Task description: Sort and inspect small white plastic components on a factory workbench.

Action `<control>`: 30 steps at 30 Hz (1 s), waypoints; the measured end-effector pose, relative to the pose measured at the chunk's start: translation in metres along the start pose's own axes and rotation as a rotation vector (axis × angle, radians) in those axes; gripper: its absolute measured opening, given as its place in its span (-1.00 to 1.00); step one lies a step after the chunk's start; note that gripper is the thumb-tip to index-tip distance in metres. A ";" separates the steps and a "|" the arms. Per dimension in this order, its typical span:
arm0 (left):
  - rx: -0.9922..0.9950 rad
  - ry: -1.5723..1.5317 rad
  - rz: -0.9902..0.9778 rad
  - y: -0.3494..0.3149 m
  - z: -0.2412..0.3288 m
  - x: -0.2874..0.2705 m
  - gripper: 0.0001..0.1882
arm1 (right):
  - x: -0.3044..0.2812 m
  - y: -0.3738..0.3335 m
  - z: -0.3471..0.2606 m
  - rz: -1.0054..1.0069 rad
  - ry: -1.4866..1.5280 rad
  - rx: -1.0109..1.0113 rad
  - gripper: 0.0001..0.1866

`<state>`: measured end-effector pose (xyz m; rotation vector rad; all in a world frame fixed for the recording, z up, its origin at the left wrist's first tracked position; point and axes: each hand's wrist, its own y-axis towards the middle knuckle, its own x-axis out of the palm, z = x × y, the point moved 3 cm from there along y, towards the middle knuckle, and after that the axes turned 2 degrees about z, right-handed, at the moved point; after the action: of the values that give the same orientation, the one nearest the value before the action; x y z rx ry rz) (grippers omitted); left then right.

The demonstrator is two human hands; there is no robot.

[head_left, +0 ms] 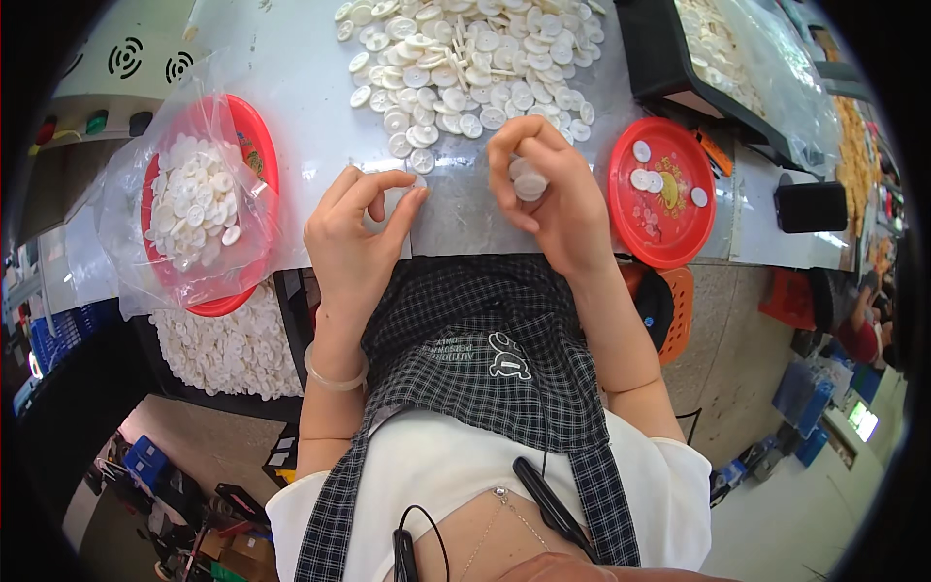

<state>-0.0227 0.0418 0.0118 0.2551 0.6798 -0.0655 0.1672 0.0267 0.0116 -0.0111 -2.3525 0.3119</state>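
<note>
Head view. White plastic discs — main heap, one, on the worktable, loose and past counting. Left hand, one: thumb and forefinger pinched together on what looked like a single disc. Right hand, one: fingers curled round a small stack, at least two. Red patterned plate, one, at right, bearing four discs. Clear bag, one, over a red dish at left, holding many. Black bins, two, also stocked. Progress, as judged: partial — some discs set apart, the heap largely remaining.
</note>
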 end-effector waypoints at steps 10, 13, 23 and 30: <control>-0.531 -1.097 -0.127 -0.015 -0.009 -0.013 -0.83 | 0.020 0.022 0.018 -0.064 -1.501 -0.643 -0.79; -0.674 -1.676 -0.311 -0.018 -0.006 -0.005 -0.76 | 0.022 0.022 0.016 -0.063 -1.554 -0.658 -0.78; -0.895 -2.210 -0.476 -0.021 0.009 0.007 -0.82 | 0.004 0.004 0.001 0.013 -1.167 -0.450 -0.87; -0.820 -2.002 -0.359 -0.020 0.008 0.013 -0.77 | 0.001 -0.001 -0.001 0.023 -0.675 -0.284 -0.86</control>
<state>-0.0105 0.0212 0.0052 -0.7218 -1.2709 -0.3109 0.1673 0.0264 0.0137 -0.0803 -3.0513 -0.0244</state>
